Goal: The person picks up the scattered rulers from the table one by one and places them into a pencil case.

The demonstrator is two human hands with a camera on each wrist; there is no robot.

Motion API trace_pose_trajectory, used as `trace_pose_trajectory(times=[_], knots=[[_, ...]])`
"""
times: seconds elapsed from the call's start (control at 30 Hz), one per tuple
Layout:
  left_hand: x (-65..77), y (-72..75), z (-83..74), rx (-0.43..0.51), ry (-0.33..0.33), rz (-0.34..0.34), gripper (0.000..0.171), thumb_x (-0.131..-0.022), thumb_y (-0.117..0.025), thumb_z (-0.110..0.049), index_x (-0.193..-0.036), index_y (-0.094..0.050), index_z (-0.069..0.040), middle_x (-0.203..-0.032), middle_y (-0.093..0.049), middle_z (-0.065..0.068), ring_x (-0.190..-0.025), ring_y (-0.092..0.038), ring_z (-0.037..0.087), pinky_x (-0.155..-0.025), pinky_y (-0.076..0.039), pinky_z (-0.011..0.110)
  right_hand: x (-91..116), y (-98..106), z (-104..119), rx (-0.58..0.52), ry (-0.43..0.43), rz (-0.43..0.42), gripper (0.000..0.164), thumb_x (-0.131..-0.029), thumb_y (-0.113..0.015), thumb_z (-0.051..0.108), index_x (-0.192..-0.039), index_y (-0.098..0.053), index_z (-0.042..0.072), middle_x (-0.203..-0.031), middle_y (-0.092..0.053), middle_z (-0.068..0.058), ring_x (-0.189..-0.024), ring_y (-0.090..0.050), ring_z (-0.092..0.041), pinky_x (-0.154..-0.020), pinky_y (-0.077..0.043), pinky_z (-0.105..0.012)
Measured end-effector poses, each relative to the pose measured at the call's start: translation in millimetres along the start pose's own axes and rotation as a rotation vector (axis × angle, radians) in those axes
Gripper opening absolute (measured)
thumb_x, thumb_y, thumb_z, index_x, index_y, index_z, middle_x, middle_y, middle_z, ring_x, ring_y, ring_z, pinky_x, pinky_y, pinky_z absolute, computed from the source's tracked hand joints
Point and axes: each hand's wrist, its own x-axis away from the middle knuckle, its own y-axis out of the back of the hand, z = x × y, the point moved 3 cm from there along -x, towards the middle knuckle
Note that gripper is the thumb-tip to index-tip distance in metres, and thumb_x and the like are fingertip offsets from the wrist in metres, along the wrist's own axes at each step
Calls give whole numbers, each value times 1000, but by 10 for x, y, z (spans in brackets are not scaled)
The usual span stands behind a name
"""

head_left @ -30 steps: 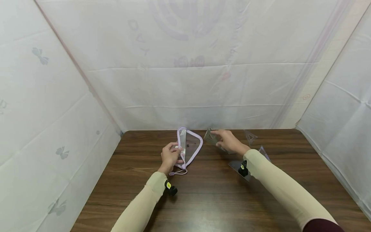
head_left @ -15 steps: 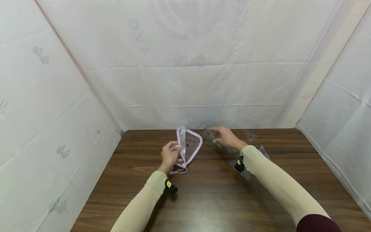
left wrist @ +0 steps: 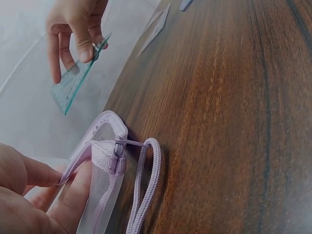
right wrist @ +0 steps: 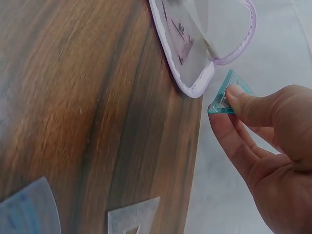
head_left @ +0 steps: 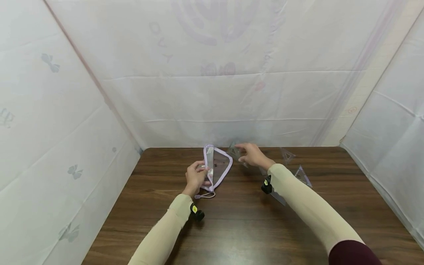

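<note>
A see-through zip pouch with a lavender border (head_left: 229, 166) lies near the table's far edge. My left hand (head_left: 195, 178) pinches the near side of its opening, and the lips stand apart in the left wrist view, beside the zip's cord loop (left wrist: 155, 168). A pinkish set square (right wrist: 181, 41) shows inside the pouch in the right wrist view. Just right of the pouch, my right hand (head_left: 254, 155) pinches a teal transparent set square (right wrist: 222, 105) between thumb and fingers. The set square is tilted, one corner close to the pouch's border.
A clear set square (head_left: 284, 154) lies at the back right, and a purple-edged one (head_left: 308, 182) sits nearer. Under the right forearm is a clear curved-edge protractor (head_left: 279, 198), partly hidden. White cloth walls (head_left: 212, 110) enclose the wooden table (head_left: 232, 224).
My right hand has moved left and slightly back, bringing the teal set square close to the pouch. The purple-edged set square is now less covered by the arm. My left hand stays on the pouch.
</note>
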Motion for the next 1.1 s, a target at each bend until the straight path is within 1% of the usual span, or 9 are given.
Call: trace_pose_trajectory(times=[0.2, 0.4, 0.5, 0.6, 0.7, 0.83, 0.9, 1.03, 1.1], knots=[[-1, -7, 21, 9, 8, 8, 30, -93, -65, 10, -119, -67, -4, -104, -76, 19, -67, -74, 23, -50, -64, 42, -46, -68, 22, -28, -6, -17, 63, -83, -83, 0, -140, -59, -2, -122, -70, -23, -114, -66, -37, -97, -58, -50], [3, -9, 30, 30, -2, 13, 30, -92, -64, 12, -118, -66, -2, -104, -75, 21, -67, -74, 25, -50, -64, 42, -85, -115, 53, -33, -41, -14, 63, -84, -83, 1, -141, -58, -2, -124, -69, -23, -115, -66, -36, -100, -57, -49], [3, -7, 30, 41, -5, 16, 30, -92, -63, 13, -119, -65, 0, -104, -75, 21, -67, -74, 26, -50, -64, 42, -112, -140, 58, -56, -65, -8, 63, -85, -82, 2, -143, -57, -1, -124, -69, -24, -110, -68, -35, -99, -58, -48], [4, -9, 22, 37, -8, 21, 30, -93, -62, 12, -121, -64, 1, -103, -75, 21, -68, -74, 25, -50, -64, 42, -137, -166, 67, -67, -78, -11, 63, -85, -82, 1, -143, -56, -1, -124, -69, -24, -103, -69, -33, -96, -59, -47], [21, -4, 17, 35, -2, 20, 30, -94, -62, 11, -122, -64, 1, -103, -75, 19, -68, -74, 24, -51, -65, 42, -163, -212, 90, -68, -83, -9, 62, -86, -82, 1, -143, -57, -1, -122, -69, -23, -94, -70, -28, -90, -60, -43], [18, -4, 16, 38, 8, 18, 29, -94, -62, 11, -121, -63, 0, -101, -76, 19, -67, -74, 23, -51, -65, 42, -204, -286, 123, -103, -113, 13, 62, -87, -80, -1, -144, -56, 0, -123, -67, -23, -73, -69, -19, -75, -62, -34], [17, -6, 19, 41, 7, 16, 29, -94, -62, 11, -121, -63, 1, -101, -76, 19, -67, -74, 23, -51, -65, 42, -216, -324, 143, -117, -130, 17, 63, -87, -80, -1, -145, -55, 0, -125, -66, -24, -68, -68, -18, -71, -61, -31], [17, -12, 25, 53, 7, 14, 30, -93, -61, 13, -121, -62, 2, -100, -76, 19, -68, -75, 25, -50, -64, 42, -239, -393, 181, -109, -150, -5, 64, -87, -80, 1, -146, -54, 0, -127, -66, -24, -78, -69, -23, -74, -60, -33], [20, -16, 28, 63, 6, 14, 31, -92, -61, 14, -121, -62, 2, -99, -76, 19, -68, -75, 26, -50, -64, 42, -249, -429, 193, -120, -160, -19, 64, -87, -80, 0, -146, -54, -1, -126, -66, -24, -76, -68, -22, -72, -60, -31]])
